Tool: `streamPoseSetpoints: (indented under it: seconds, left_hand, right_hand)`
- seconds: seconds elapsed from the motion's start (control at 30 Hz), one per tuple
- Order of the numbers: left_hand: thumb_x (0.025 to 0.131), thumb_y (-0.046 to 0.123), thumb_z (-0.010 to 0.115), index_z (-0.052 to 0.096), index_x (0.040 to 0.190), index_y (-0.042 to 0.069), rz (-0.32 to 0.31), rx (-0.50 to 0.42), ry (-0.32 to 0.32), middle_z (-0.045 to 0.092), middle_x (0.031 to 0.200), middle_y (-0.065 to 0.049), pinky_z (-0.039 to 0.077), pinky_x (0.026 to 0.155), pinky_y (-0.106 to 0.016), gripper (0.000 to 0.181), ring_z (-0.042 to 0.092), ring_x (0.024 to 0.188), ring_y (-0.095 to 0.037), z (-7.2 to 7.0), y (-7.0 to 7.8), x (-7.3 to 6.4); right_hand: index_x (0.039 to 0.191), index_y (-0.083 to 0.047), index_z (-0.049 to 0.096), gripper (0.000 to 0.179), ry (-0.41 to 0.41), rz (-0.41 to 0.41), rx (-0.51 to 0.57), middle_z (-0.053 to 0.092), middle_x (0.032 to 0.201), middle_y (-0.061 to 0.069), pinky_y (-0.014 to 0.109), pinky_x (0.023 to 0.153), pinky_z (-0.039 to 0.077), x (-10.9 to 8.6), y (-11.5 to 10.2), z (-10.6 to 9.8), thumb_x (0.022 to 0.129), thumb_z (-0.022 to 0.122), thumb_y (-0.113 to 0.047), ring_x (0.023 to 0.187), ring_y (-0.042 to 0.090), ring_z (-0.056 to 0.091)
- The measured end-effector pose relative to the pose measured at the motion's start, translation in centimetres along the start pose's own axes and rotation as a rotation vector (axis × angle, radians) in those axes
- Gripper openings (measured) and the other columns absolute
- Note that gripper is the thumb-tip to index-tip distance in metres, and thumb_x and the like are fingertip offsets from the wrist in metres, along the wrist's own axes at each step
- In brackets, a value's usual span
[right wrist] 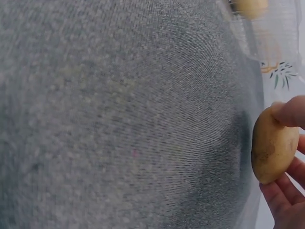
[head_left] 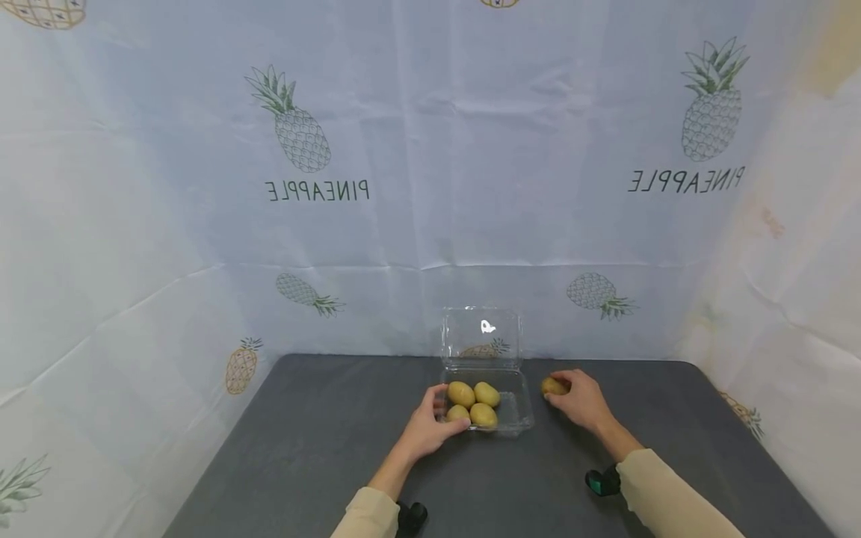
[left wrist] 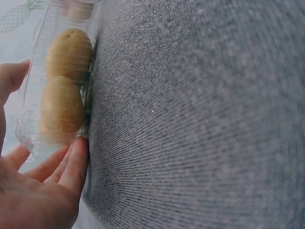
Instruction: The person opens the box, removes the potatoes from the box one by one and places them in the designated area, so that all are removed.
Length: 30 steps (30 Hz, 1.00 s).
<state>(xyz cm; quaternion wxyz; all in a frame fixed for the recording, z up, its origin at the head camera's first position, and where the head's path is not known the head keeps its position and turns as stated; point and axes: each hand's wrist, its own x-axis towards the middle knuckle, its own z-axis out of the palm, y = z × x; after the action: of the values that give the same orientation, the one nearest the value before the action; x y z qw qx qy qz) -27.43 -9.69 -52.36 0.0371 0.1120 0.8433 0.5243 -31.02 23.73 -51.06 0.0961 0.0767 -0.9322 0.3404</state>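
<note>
A clear plastic clamshell container [head_left: 516,411] stands on the table with its lid [head_left: 480,336] raised at the back. Several potatoes [head_left: 483,415] fill its left part, and the right part shows bare plastic. My left hand [head_left: 430,430] holds the container at its near left corner, thumb along the front and fingers round the left side. Just right of the container, my right hand [head_left: 584,400] pinches another potato [right wrist: 274,148] between thumb and fingertips. That potato is close over the table in the right wrist view.
The dark grey table [head_left: 323,441] has its back edge against a pale cloth [head_left: 471,224] printed with pineapples. The cloth also hangs at both sides. A dark wrist device [head_left: 603,480] shows beside the right sleeve, another [head_left: 411,517] beside the left.
</note>
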Motion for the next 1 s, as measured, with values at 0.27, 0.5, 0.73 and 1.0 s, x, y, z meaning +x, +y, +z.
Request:
streamPoseSetpoints:
  seconds: [0.27, 0.5, 0.73, 1.0]
  left_hand:
    - [0.089, 0.037, 0.079, 0.038, 0.152, 0.008, 0.001, -0.004, 0.000, 0.054, 0.134, -0.022, 0.050, 0.091, -0.055, 0.081, 0.056, 0.122, -0.038, 0.2, 0.0, -0.1]
    - [0.089, 0.035, 0.079, 0.038, 0.152, 0.008, -0.010, -0.003, 0.004, 0.053, 0.135, -0.023, 0.051, 0.092, -0.055, 0.080, 0.055, 0.124, -0.039, 0.0, 0.1, -0.1]
    - [0.089, 0.038, 0.079, 0.037, 0.152, 0.010, -0.022, 0.007, 0.007, 0.054, 0.135, -0.022, 0.051, 0.092, -0.055, 0.081, 0.055, 0.125, -0.038, 0.0, 0.1, 0.1]
    - [0.088, 0.036, 0.079, 0.037, 0.152, 0.009, -0.019, 0.001, 0.009, 0.054, 0.134, -0.021, 0.050, 0.093, -0.056, 0.081, 0.055, 0.124, -0.038, 0.2, 0.1, 0.0]
  right_hand:
    - [0.120, 0.007, 0.067, 0.045, -0.015, 0.036, -0.001, 0.064, 0.114, 0.023, 0.052, 0.082, 0.051, -0.2, 0.3, 0.2, 0.087, 0.082, -0.019, 0.098, 0.035, 0.063]
    - [0.119, 0.006, 0.067, 0.041, -0.043, 0.029, 0.007, 0.064, 0.111, 0.019, 0.052, 0.082, 0.052, -0.2, -0.1, -0.7, 0.089, 0.079, -0.019, 0.097, 0.034, 0.063]
    - [0.122, 0.003, 0.067, 0.036, -0.027, -0.024, 0.025, 0.064, 0.114, 0.018, 0.052, 0.083, 0.054, -0.3, -1.1, -1.4, 0.094, 0.075, -0.018, 0.102, 0.037, 0.065]
    - [0.122, 0.004, 0.067, 0.031, -0.026, -0.081, 0.054, 0.066, 0.116, 0.019, 0.050, 0.083, 0.055, -0.9, -3.1, -1.8, 0.097, 0.070, -0.014, 0.100, 0.036, 0.067]
